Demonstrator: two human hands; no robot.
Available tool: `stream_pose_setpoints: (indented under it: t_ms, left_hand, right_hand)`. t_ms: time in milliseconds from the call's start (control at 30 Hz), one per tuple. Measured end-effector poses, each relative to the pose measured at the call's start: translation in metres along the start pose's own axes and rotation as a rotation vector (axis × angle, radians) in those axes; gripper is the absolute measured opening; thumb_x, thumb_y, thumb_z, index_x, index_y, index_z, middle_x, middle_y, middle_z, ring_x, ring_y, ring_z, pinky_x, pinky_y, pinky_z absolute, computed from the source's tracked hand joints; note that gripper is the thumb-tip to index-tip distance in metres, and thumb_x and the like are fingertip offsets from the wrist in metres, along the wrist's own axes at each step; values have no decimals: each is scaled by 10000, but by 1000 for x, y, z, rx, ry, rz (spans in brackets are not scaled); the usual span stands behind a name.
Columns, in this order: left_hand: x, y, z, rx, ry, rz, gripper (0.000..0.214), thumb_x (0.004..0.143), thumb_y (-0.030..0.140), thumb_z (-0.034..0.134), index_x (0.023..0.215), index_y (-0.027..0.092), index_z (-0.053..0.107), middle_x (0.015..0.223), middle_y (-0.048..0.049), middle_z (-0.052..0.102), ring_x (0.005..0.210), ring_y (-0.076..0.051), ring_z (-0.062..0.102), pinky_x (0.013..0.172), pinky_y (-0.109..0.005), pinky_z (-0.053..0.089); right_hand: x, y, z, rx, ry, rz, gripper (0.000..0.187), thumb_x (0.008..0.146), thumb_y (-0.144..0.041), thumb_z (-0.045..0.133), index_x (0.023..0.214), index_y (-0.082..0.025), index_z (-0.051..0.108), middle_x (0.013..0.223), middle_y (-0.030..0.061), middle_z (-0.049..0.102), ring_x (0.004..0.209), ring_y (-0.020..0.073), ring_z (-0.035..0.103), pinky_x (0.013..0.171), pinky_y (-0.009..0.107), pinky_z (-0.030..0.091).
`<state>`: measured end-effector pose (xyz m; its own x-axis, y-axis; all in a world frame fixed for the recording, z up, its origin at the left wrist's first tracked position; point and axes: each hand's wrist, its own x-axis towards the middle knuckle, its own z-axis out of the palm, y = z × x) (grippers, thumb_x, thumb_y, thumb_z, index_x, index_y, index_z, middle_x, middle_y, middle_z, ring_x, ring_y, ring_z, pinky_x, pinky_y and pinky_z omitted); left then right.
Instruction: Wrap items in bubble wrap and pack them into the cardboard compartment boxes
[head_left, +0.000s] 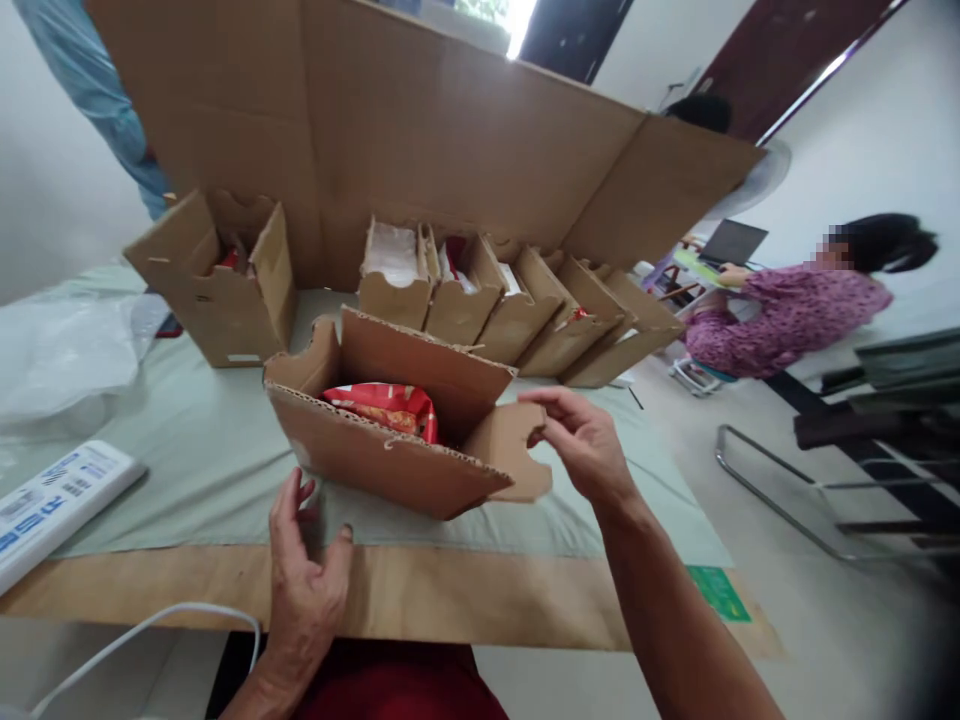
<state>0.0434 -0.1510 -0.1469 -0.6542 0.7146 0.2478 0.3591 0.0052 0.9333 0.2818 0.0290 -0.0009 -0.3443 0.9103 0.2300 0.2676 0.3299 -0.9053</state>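
A brown cardboard box (pixel 390 475) with an open top stands at an angle on the green cloth in front of me. Inside it lies a shiny red packet (pixel 390 405) with gold and white print. My right hand (pixel 581 440) pinches the notched end flap of the box, thumb and fingers closed on its edge. The flap leans outward to the right. Below the box's left part is my left hand (pixel 307 560), palm turned up, fingers apart and nothing in it; whether a fingertip touches the box I cannot tell.
Several narrow cardboard boxes (pixel 461 312) line the back, and a taller box (pixel 247 310) stands at left. Behind them rises a large cardboard panel (pixel 450 150). A white power strip (pixel 60 510) and clear plastic (pixel 67 350) lie left. Another person (pixel 795 310) sits at right.
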Motion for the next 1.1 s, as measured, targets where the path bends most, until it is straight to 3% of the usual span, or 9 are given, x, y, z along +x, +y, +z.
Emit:
stream_pose_setpoints:
  t_ms: [67, 167, 267, 367, 467, 600, 767, 867, 1100]
  left_hand:
    - [4, 4, 2, 40, -3, 3, 779, 874, 293, 656, 1577, 232, 327, 1497, -161, 475, 1193, -263, 598, 1050, -464, 494]
    - [13, 8, 0, 53, 8, -24, 794, 848, 327, 684, 1563, 257, 346, 1495, -143, 474, 980, -195, 623, 824, -357, 549]
    - [27, 14, -7, 9, 53, -99, 862, 792, 393, 736, 1553, 274, 350, 1491, -121, 479, 906, -166, 613, 665, -276, 524]
    - [43, 24, -9, -24, -16, -264, 783, 767, 452, 728, 1466, 220, 464, 1184, -86, 644, 769, -161, 607, 597, -264, 499]
    - [60, 34, 3, -68, -75, -353, 756, 735, 468, 721, 1387, 149, 509, 926, -49, 657, 783, -197, 638, 727, -330, 553]
    - [86, 39, 30, -142, -145, -287, 866, 725, 430, 727, 1485, 175, 400, 1386, -161, 556, 1089, -263, 659, 1031, -481, 518]
    - [101, 36, 53, -261, -230, -224, 966, 788, 412, 687, 1600, 220, 200, 1663, -186, 287, 1508, -358, 377, 1233, -557, 321]
    - [85, 29, 46, -181, -339, -215, 927, 836, 452, 628, 1607, 179, 191, 1638, -223, 343, 1470, -375, 439, 1201, -609, 358]
    - [48, 8, -3, 313, -447, 71, 466, 876, 261, 568, 1328, 170, 639, 1526, -174, 536, 1469, -361, 438, 1185, -619, 398]
  right_hand:
    - [-7, 20, -18, 99, 64, 41, 383, 835, -422, 717, 1183, -262, 696, 1072, 98, 770, 861, 234, 760, 643, 347, 632]
    - [-31, 42, -26, 107, -132, -4, 621, 834, -550, 757, 1394, -327, 605, 1377, 132, 667, 1183, 300, 696, 860, 439, 637]
    - [-59, 54, -10, -43, -318, -65, 841, 769, -622, 810, 1495, -314, 520, 1473, 149, 591, 1325, 347, 600, 1029, 520, 564]
    - [-65, 59, 16, -208, -291, -112, 743, 802, -583, 794, 1435, -268, 567, 1401, 168, 632, 1299, 367, 601, 1065, 556, 522]
    - [-38, 62, 31, -243, -202, -125, 496, 871, -479, 726, 1295, -239, 628, 1269, 148, 695, 1165, 338, 659, 991, 517, 556]
    - [20, 68, 31, -217, -111, -78, 373, 816, -343, 713, 1159, -212, 646, 1070, 95, 746, 919, 266, 702, 873, 452, 587]
    - [48, 79, 39, -197, -15, -92, 395, 829, -310, 632, 1208, -199, 634, 1166, 118, 745, 976, 255, 722, 896, 448, 575]
    - [32, 90, 42, -191, 47, -39, 429, 855, -344, 599, 1247, -174, 637, 1164, 136, 758, 979, 252, 740, 894, 430, 586]
    - [-4, 96, 45, -356, -23, -12, 273, 926, -419, 607, 1007, -210, 763, 925, 74, 805, 850, 252, 764, 793, 372, 605]
